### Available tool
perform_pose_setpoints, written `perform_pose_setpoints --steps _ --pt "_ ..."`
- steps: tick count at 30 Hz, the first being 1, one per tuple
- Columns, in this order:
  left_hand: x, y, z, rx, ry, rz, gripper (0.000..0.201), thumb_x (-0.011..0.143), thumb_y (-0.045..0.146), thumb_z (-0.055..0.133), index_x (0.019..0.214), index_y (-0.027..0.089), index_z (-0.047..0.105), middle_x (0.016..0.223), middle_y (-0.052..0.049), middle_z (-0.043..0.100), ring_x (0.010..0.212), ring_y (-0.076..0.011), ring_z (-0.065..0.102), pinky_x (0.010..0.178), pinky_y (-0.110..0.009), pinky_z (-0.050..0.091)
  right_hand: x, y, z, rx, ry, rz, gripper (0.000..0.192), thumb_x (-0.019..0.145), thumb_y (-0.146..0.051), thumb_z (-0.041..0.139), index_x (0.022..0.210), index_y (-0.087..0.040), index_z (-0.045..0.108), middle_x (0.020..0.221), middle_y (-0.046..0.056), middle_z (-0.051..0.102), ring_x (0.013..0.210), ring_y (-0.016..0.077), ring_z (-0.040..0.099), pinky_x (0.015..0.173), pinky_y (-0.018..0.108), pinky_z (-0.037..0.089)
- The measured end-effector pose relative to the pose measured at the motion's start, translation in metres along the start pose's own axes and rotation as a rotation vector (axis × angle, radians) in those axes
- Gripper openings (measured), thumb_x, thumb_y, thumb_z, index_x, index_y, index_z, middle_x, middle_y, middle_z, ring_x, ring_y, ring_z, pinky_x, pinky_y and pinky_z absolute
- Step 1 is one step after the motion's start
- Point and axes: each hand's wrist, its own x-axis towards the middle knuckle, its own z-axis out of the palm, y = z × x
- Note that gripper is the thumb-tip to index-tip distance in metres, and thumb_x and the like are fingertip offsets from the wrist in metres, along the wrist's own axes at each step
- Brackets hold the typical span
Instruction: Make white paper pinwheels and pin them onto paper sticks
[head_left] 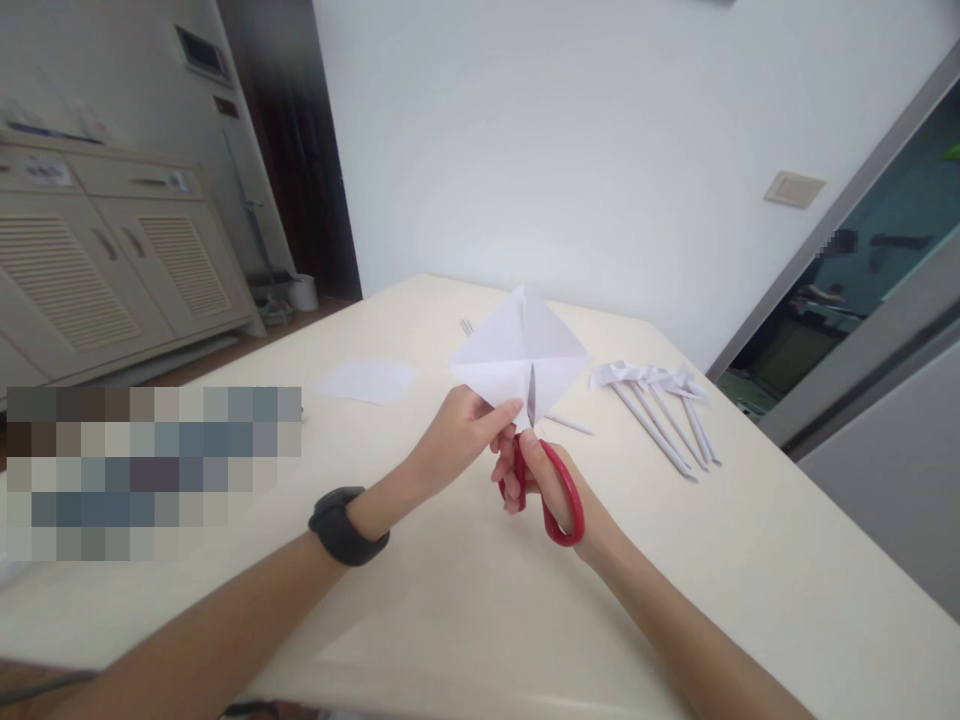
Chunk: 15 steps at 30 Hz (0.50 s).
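My right hand point(551, 490) grips red-handled scissors point(551, 495), fingers through the glossy loops, blades up in a cut. My left hand point(457, 435) pinches the folded white paper point(517, 350), held above the smooth cream table point(450, 600). Beyond lie a flat sheet point(367, 380) and rolled paper sticks point(660, 410).

Left hand point(457, 432) pinches a folded white paper point(521, 350) above the table point(450, 600). Right hand point(551, 490) grips red scissors point(551, 495), blades entering the paper's lower edge.
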Motion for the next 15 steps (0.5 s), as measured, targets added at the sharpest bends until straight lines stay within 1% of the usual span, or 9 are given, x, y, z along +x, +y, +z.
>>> perform_pose_setpoints --steps 3,6,10,12,15 --pt "0.0012 -0.0005 0.0007 -0.016 0.009 0.005 0.037 0.086 0.030 0.045 0.053 0.015 0.049 0.040 0.001 0.052 0.043 -0.0104 0.051 0.050 -0.022 0.040 -0.0018 0.0003 0.0002 -0.014 0.008 -0.011 0.051 0.089 -0.053 0.029 0.072 -0.016 0.058 0.053 -0.001 0.049 0.049 0.0106 0.048 0.056 0.027 0.043" --pt "0.0009 0.0001 0.0011 -0.012 0.033 0.000 0.035 0.085 0.031 0.047 0.054 0.014 0.050 0.042 0.001 0.053 0.044 -0.0104 0.050 0.050 -0.023 0.041 -0.0030 -0.0001 0.0004 -0.027 0.019 -0.015 0.051 0.090 -0.052 0.029 0.069 -0.015 0.058 0.052 -0.001 0.049 0.048 0.0104 0.049 0.055 0.026 0.043" --pt "0.0008 0.0009 -0.0015 -0.010 0.094 0.015 0.033 0.084 0.033 0.049 0.057 0.013 0.052 0.049 0.000 0.054 0.049 -0.0110 0.052 0.053 -0.023 0.042 -0.0025 -0.0012 -0.0002 -0.036 0.024 0.002 0.052 0.089 -0.054 0.030 0.065 -0.015 0.056 0.051 -0.001 0.049 0.047 0.0102 0.049 0.055 0.026 0.043" --pt "0.0016 0.0010 -0.0039 -0.036 0.136 0.039 0.032 0.083 0.035 0.049 0.060 0.013 0.053 0.053 0.000 0.055 0.051 -0.0113 0.052 0.054 -0.023 0.043 -0.0024 -0.0020 -0.0004 -0.042 0.029 0.016 0.053 0.088 -0.055 0.031 0.066 -0.015 0.056 0.050 -0.001 0.049 0.047 0.0106 0.049 0.053 0.025 0.043" --pt "0.0030 0.0018 -0.0063 -0.083 0.163 0.055 0.026 0.083 0.033 0.049 0.067 0.014 0.054 0.056 0.000 0.055 0.051 -0.0111 0.051 0.054 -0.024 0.044 -0.0030 -0.0035 -0.0002 -0.057 0.027 0.028 0.053 0.087 -0.057 0.031 0.066 -0.015 0.057 0.048 -0.001 0.049 0.046 0.0106 0.049 0.051 0.025 0.042"
